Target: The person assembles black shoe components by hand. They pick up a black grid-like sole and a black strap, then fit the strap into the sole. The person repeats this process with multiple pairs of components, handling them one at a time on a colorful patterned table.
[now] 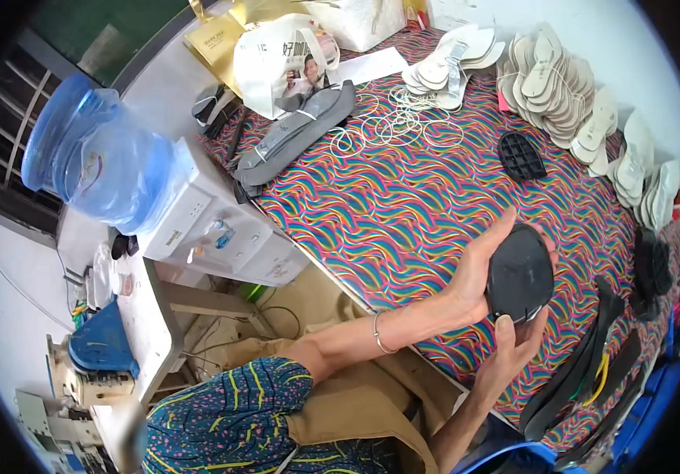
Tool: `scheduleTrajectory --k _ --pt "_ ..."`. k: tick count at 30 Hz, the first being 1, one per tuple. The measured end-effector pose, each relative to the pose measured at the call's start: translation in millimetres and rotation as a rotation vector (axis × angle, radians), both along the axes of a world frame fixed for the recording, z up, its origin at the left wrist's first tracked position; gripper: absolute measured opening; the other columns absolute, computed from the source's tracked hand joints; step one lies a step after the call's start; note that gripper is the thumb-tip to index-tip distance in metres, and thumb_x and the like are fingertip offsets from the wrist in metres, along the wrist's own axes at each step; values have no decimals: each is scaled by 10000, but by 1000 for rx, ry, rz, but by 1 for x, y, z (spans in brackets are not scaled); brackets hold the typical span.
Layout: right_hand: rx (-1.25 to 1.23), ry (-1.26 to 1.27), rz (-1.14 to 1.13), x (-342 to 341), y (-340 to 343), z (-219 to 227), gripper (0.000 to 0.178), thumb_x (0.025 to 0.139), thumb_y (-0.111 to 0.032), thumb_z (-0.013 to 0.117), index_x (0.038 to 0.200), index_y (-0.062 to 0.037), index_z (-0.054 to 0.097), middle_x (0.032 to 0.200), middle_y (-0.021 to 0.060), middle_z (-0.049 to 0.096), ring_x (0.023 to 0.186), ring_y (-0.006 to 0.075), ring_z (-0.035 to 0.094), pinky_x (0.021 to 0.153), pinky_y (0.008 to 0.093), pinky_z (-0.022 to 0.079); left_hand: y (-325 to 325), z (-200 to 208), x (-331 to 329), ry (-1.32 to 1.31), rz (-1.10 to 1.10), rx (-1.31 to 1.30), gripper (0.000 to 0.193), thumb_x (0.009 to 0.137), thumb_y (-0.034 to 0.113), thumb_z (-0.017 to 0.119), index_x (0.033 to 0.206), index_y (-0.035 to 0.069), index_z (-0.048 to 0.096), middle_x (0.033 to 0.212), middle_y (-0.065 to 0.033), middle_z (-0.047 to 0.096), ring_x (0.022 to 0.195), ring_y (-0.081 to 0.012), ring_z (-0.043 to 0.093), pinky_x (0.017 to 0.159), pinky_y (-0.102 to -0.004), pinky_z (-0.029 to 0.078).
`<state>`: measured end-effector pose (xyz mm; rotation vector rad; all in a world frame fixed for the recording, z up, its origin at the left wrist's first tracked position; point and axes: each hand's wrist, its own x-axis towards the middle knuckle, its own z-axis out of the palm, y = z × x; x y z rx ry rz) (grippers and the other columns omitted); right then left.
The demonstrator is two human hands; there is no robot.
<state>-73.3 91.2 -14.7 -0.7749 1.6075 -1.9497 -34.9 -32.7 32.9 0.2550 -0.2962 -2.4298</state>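
Observation:
Both my hands hold a smooth black rounded piece (520, 272) above the patterned tablecloth, to the right of the middle. It looks like a shoe heel, wider at the top. My left hand (470, 268) grips its left side, with the fingertips showing past the far right edge. From below, my right hand (518, 347) pinches the lower edge between thumb and fingers. Farther back on the cloth lies a similar black heel piece (522, 156), its hollow gridded side facing up.
Bundled pale insoles (549, 75) line the table's back right. A grey strapped bundle (296, 134), loose white cord (403, 118) and a white bag (277, 63) occupy the back left. Black strips (573, 371) lie right of my hands. A water dispenser (214, 229) stands left.

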Motion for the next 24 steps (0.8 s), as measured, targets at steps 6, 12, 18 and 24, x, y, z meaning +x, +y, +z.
scheduleTrajectory --k 6,12,18,24 --pt "120 20 28 5 -4 -10 589 933 -167 541 1432 75 342 1408 184 435 1264 247 451 1064 359 328 -5 -9 5 -74 75 0 374 995 412 494 1022 46 569 942 -119 660 874 -213 658 782 -340 556" --pt "150 163 52 -8 -14 0 278 872 -45 593 1143 16 608 1003 85 611 889 165 583 829 298 462 -67 16 77 -590 270 -782 358 986 344 517 1130 30 614 985 -88 659 875 -146 615 771 -271 506" --pt "257 569 0 -12 -19 -17 245 774 1 694 1012 -9 636 897 144 633 807 306 613 750 390 488 -103 -6 119 -1933 632 -1739 562 939 354 601 1310 -52 482 1260 -241 512 1136 -378 510 986 -442 388" --pt "183 691 -102 -13 -22 -22 208 776 21 691 978 -9 649 845 127 627 768 295 615 690 374 491 -104 -65 127 -2078 419 -1975 619 906 361 632 1307 -78 461 1278 -265 465 1189 -417 440 1016 -503 322"
